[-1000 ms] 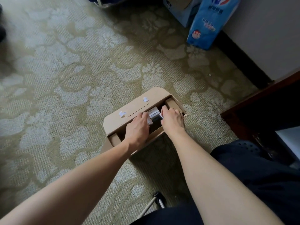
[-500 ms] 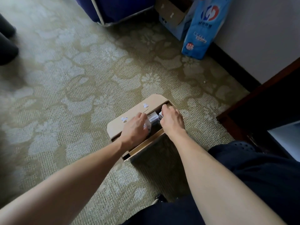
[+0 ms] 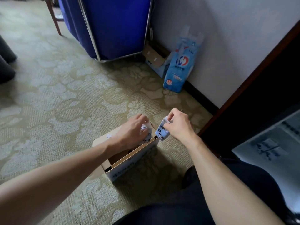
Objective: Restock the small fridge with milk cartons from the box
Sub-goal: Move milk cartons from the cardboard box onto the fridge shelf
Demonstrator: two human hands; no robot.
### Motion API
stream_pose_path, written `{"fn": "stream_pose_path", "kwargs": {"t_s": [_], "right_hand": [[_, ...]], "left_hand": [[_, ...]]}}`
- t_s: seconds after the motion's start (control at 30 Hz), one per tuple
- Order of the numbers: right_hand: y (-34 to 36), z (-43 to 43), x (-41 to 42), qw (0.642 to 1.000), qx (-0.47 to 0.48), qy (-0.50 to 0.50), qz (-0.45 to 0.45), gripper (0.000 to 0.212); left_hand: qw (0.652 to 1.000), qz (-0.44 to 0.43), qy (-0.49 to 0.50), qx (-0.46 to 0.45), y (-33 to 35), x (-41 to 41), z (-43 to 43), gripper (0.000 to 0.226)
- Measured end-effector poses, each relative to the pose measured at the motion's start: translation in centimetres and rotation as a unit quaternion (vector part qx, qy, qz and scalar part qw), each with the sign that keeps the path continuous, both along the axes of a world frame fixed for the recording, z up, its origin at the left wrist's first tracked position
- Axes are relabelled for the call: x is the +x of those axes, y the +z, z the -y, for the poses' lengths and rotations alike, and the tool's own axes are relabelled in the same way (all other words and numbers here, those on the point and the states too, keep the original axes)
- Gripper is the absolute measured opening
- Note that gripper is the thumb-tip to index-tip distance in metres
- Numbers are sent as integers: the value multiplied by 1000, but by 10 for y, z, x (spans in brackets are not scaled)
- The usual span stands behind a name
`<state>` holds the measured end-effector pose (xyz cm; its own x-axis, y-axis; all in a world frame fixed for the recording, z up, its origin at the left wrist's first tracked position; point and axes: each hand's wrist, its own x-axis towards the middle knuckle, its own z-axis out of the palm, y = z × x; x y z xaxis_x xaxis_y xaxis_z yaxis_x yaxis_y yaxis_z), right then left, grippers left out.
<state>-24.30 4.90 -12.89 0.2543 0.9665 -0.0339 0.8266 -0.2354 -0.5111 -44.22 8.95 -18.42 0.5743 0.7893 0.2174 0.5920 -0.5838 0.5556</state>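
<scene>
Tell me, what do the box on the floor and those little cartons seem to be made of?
The box looks like corrugated cardboard: matte brown inside, a thick cut edge, a pale printed outer face. The right carton, pinched by the right hand, seems coated paperboard: crisp folds, smooth pale-blue print. The left carton, under the left hand, looks alike but is mostly hidden.

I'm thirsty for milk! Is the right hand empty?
No, the right hand pinches a blue and white carton by its top, at the box's edge.
</scene>
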Motion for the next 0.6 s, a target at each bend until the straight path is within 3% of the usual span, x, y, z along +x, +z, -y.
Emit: {"fn": "stream_pose_path", "kwargs": {"t_s": [0.3,0.6], "right_hand": [[77,58,97,999,3,-48,20,16],[63,158,225,986,-17,-160,44,19]], "left_hand": [[993,5,-116,37,68,110,16,25],[970,0,-243,7,81,244,51,25]]}}
